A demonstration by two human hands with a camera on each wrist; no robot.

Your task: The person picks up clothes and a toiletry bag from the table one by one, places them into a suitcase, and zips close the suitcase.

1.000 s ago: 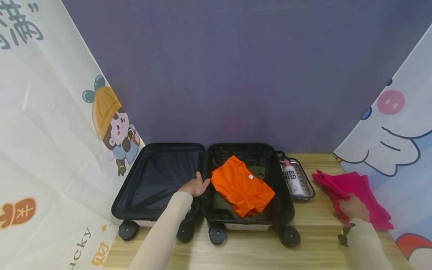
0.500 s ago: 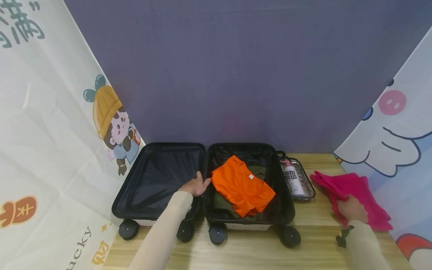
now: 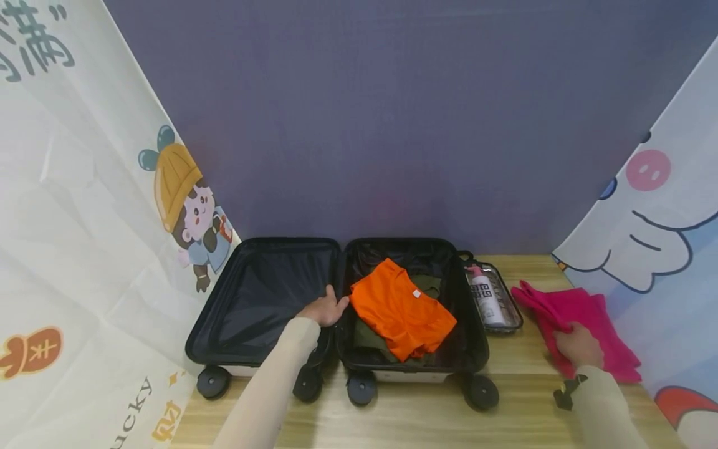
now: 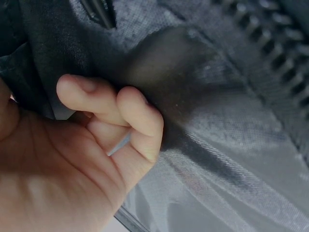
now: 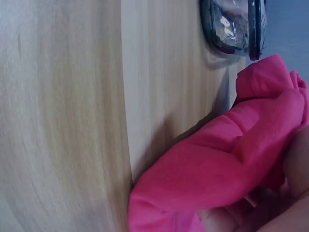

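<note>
My left hand (image 3: pixel 324 310) rests at the inner edge of the open suitcase's (image 3: pixel 229 360) left half, thumb toward the middle hinge. In the left wrist view two of its fingers (image 4: pixel 140 116) bend loosely before the dark lining (image 4: pixel 203 159); no object shows in the palm. At the right, my right hand (image 3: pixel 580 346) grips the near left edge of a folded pink garment (image 3: pixel 583 312). The right wrist view shows the pink cloth (image 5: pixel 207 164) bulging over the fingers, its shadow on the wood beside it. An orange top (image 3: pixel 401 312) lies in the suitcase's right half.
Under the orange top is dark green clothing (image 3: pixel 367 337). A clear toiletry bag (image 3: pixel 507 305) with a white pump bottle (image 3: pixel 487 299) lies beside the suitcase, between it and the pink garment. Black wheels (image 3: pixel 482 393) face the near side of the wooden table (image 3: pixel 415 418). Printed sheets and a grey-blue wall enclose it.
My right hand and the pink garment have shifted slightly left, toward the toiletry bag. The left hand, the suitcase and the orange top have stayed in place.
</note>
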